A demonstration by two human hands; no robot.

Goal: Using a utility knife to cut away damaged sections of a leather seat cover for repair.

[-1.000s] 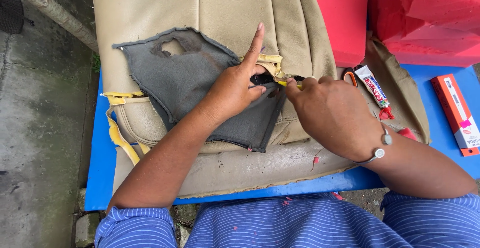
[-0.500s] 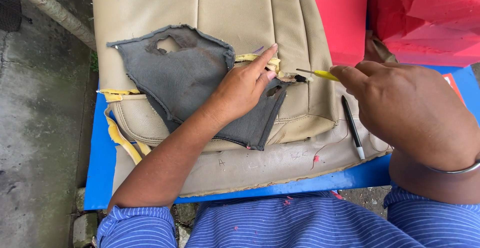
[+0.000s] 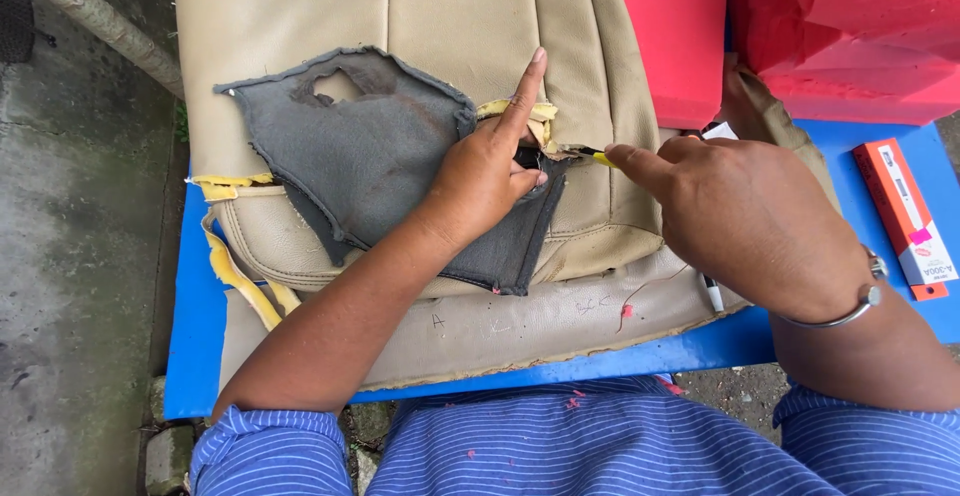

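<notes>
**Two hands at a torn seam on a beige seat cover**

A beige leatherette seat cover point(image 3: 440, 16) lies spread over a blue table top point(image 3: 190, 356). On top of it rests a ragged piece of dark grey fabric backing point(image 3: 370, 156), with a hole torn near its upper edge and its lower right corner hanging down over the cover's padded roll.

The left hand point(image 3: 490, 171) lies flat on the right part of the grey fabric, pressing it down. Its index finger points straight up along the beige panel, and its other fingers are curled loosely against the fabric rather than closed around anything. Just beside the fingertip, bits of yellow foam point(image 3: 520, 116) show at a split in the cover.

The right hand point(image 3: 745, 221) comes in from the right, with thumb and forefinger pinched tight on a small yellow-tipped tool point(image 3: 598, 157). The tool's dark point reaches the split, close to the left hand's knuckles. Most of the tool is hidden inside the fist, so its kind cannot be told. A silver metal bangle point(image 3: 860, 301) circles the right wrist.

A strip of yellow foam edging point(image 3: 240, 281) trails off the cover's left side. Red foam blocks point(image 3: 850, 26) stand at the far right of the table, and a flat orange and white box point(image 3: 905, 216) lies on the blue surface near the right wrist.
</notes>
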